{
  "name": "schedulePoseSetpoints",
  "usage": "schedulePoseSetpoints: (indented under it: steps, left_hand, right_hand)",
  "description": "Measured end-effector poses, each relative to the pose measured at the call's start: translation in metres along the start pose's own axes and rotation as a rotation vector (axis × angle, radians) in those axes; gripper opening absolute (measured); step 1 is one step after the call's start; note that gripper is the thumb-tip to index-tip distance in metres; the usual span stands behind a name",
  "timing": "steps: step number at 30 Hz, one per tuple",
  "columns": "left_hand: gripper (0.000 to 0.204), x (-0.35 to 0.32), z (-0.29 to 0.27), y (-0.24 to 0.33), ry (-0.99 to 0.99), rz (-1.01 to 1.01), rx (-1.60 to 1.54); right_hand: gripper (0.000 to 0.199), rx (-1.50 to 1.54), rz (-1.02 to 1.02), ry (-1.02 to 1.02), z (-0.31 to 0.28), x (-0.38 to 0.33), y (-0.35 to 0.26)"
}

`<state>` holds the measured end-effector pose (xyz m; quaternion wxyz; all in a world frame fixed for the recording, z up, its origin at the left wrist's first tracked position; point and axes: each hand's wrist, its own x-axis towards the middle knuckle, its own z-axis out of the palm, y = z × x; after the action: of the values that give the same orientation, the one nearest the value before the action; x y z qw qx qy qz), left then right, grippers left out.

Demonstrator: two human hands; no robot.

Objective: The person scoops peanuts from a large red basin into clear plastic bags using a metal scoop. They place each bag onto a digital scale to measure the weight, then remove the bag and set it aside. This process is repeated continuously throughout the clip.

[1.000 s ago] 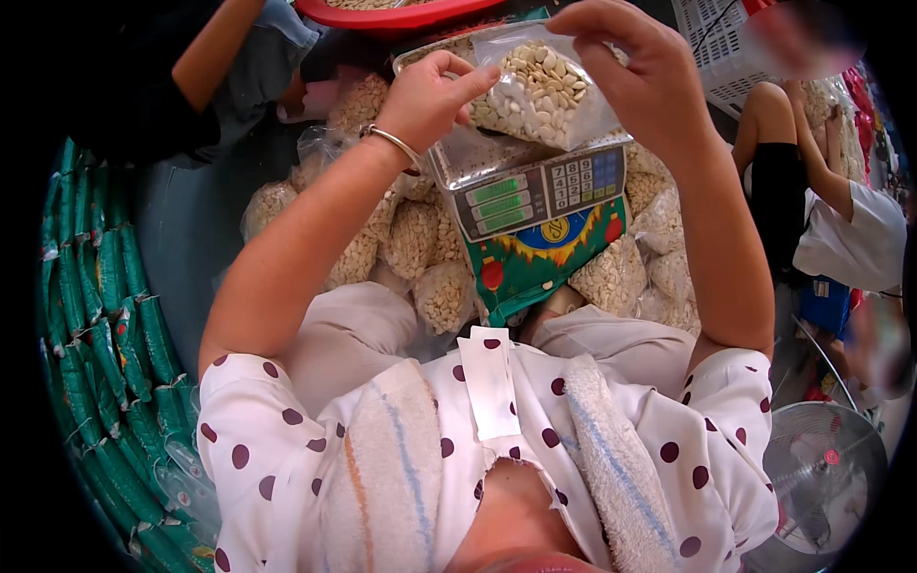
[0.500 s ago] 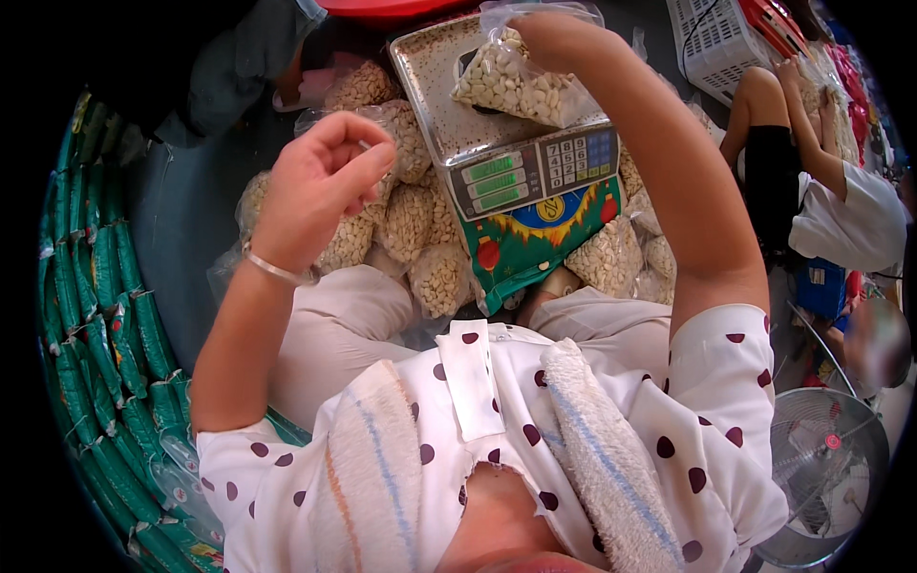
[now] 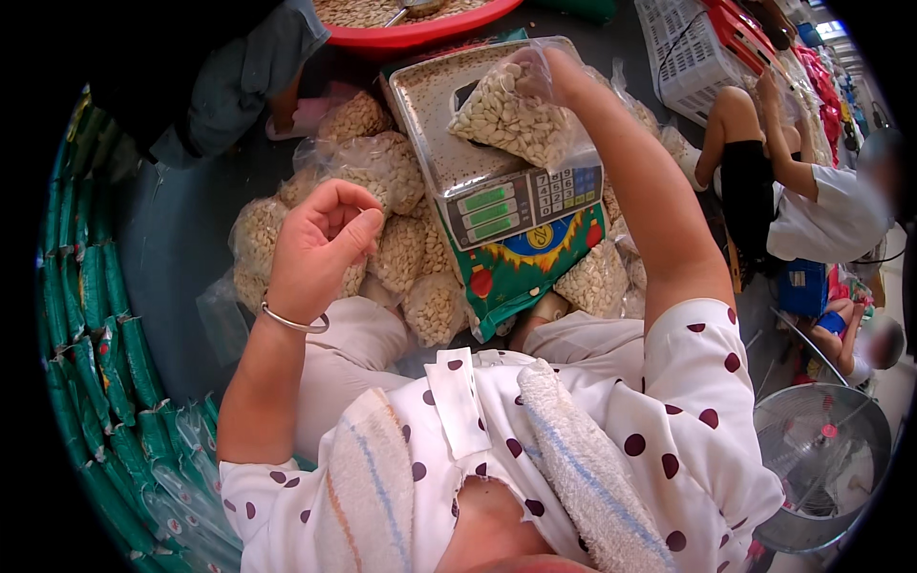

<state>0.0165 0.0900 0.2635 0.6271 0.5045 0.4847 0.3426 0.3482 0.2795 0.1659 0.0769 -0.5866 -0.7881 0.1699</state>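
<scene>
A clear plastic bag of pale pumpkin seeds is on the speckled metal pan of a digital scale. My right hand is at the mouth of this bag, gripping it, with its fingers partly hidden by plastic. Below the pan, the scale's panel has lit green displays and a keypad. To the left of the scale, my left hand hovers over filled bags with its fingers curled and thumb tip pressed in. Whatever it pinches, if anything, is too small to make out.
Several filled seed bags crowd both sides of the scale, which rests on a green printed sack. A red basin of seeds is beyond. Green packs are stacked left. At right are a white crate, a fan and other people.
The view has shifted, bringing more of the red basin into sight. My right hand still holds the seed bag over the pan; my left hand stays curled beside the scale.
</scene>
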Motion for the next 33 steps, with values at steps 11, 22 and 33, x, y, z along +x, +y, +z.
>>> schedulePoseSetpoints:
  steps: [11, 22, 33]
  left_hand:
    - [0.011, 0.003, -0.015, -0.01, 0.017, 0.053, 0.043]
    - [0.012, -0.011, -0.032, -0.008, 0.015, -0.054, -0.04]
    - [0.013, -0.019, -0.044, -0.014, -0.001, 0.132, 0.151]
  right_hand:
    - [0.029, 1.039, 0.236, -0.004, -0.064, -0.097, -0.011]
    - [0.026, 1.057, 0.392, -0.856, 0.106, -0.201, -0.126]
    - [0.057, 0.968, 0.741, -0.731, 0.232, -0.214, -0.176]
